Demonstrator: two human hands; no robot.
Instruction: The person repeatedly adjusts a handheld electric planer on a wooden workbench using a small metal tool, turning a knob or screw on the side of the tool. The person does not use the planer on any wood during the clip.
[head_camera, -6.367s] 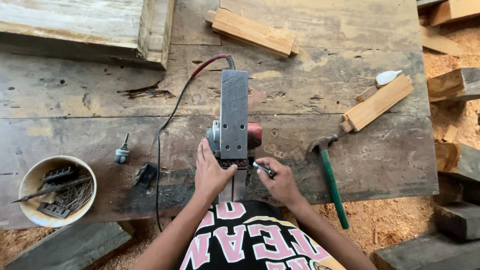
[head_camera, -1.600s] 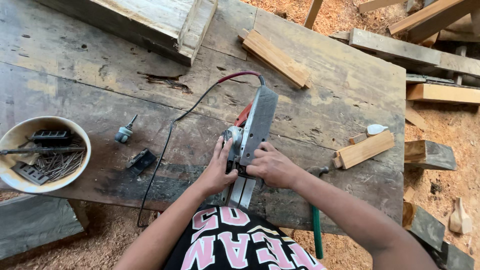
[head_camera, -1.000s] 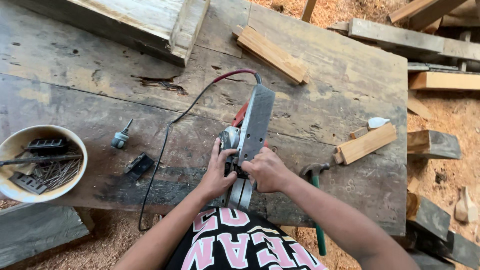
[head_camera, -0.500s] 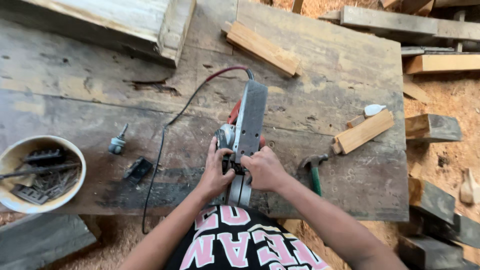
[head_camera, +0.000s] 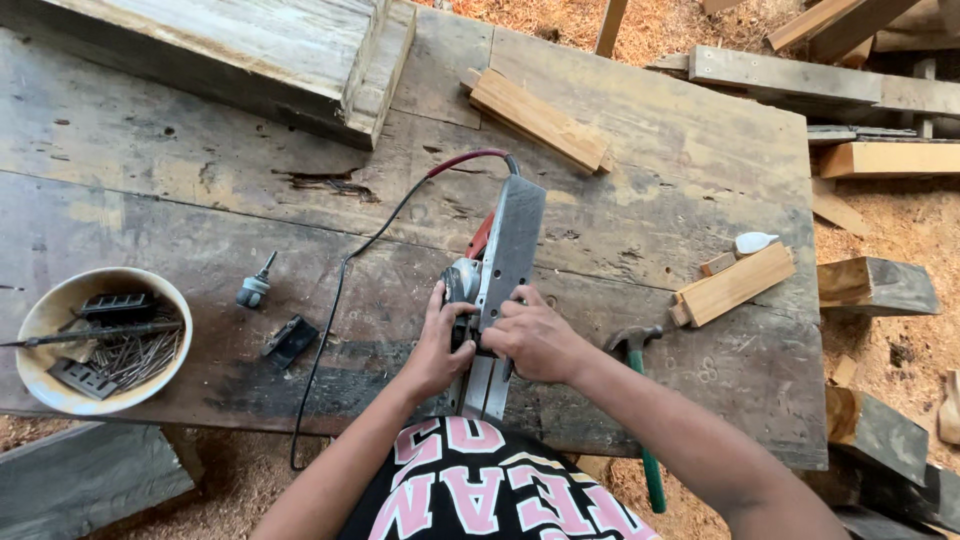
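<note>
A round bowl (head_camera: 40, 380) full of nails sits on the left end of the old wooden counter (head_camera: 650, 130). Near it lie a small grey knob (head_camera: 252, 291) and a little black piece (head_camera: 291, 340). A hammer with a green handle (head_camera: 648, 430) lies on the right. Two light wood blocks (head_camera: 538, 120) (head_camera: 738, 284) rest on the counter. Sawdust (head_camera: 890, 225) covers the ground.

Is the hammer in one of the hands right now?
No, the hammer lies on the workbench beside the right hand, and both hands are on the electric planer.
</note>
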